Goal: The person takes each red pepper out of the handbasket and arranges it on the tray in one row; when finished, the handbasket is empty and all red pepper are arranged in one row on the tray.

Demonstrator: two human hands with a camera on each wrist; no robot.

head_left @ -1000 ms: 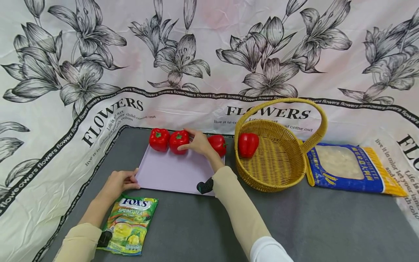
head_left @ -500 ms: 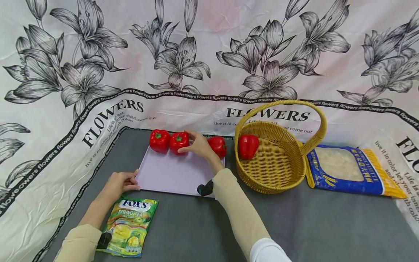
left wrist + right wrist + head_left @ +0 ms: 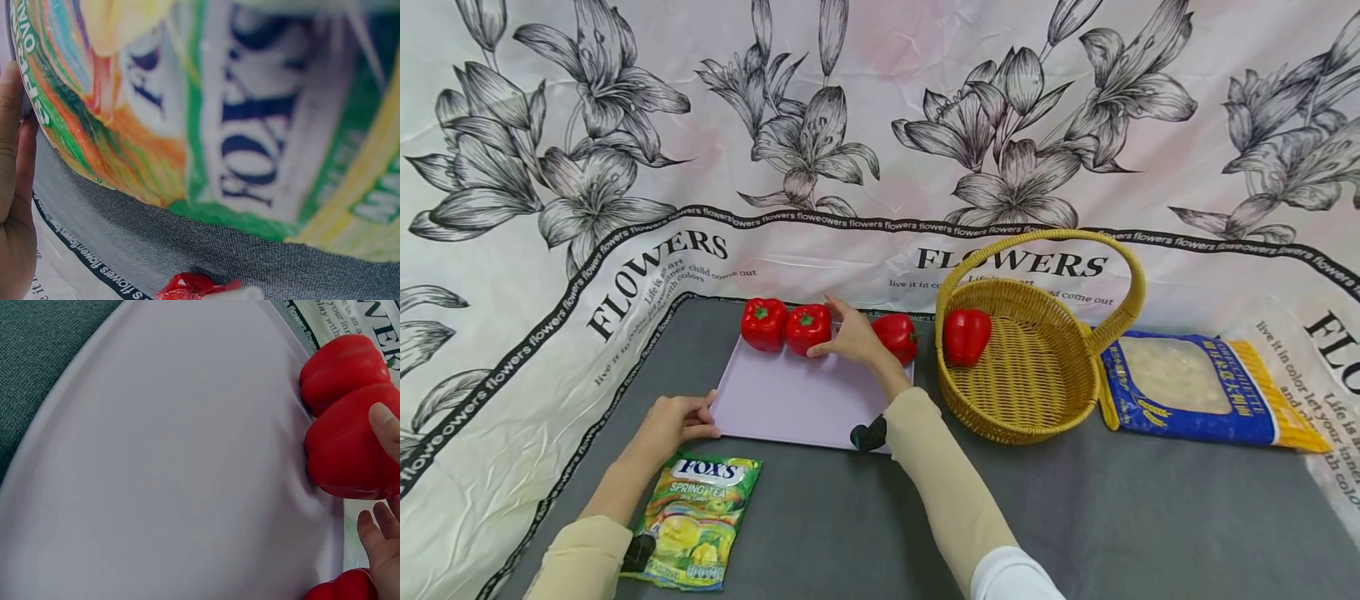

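My left hand [image 3: 670, 425] pinches the front left corner of a lavender tray [image 3: 805, 400]. A red bell pepper [image 3: 806, 332] at the tray's back edge has my right hand [image 3: 856, 335] beside it. In the right wrist view the thumb [image 3: 384, 428] lies over that pepper, with the other fingers spread apart beyond it. Another red bell pepper [image 3: 763, 325] sits against its left side, at the tray's back left corner. At the back right, a third red bell pepper [image 3: 895, 336] lies on its side, partly behind the right hand.
Right of the tray stands a yellow wicker basket [image 3: 1022, 417] with a tall handle and one red bell pepper [image 3: 966, 337] inside. A blue and yellow pasta bag [image 3: 1195, 387] lies beyond it. The green Fox's candy bag [image 3: 700, 521] is close to the left forearm.
The right thumb has moved slightly toward the front of the tray, widening the spread of the hand around the middle pepper. The left hand and the tray have stayed still.
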